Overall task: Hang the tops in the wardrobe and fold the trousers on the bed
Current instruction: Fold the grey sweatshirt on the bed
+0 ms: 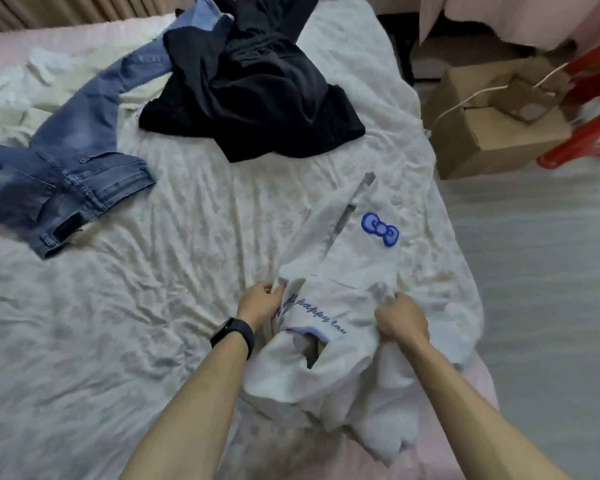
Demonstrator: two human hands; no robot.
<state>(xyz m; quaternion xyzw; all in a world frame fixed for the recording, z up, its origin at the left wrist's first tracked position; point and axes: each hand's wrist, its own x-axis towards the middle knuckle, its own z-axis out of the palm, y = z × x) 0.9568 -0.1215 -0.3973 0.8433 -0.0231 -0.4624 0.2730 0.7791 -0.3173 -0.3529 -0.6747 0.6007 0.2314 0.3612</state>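
Hands, left [258,302] and right [400,319], are each gripping the white top [343,306] with curled fingers above the bed [136,306].

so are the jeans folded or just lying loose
Loose, not folded. The jeans lie crumpled on the bed, one leg stretched out toward the dark pile.

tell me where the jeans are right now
In the head view the jeans lie unfolded on the left side of the bed, just left of the black clothes pile, away from the white top near the bed's right edge.
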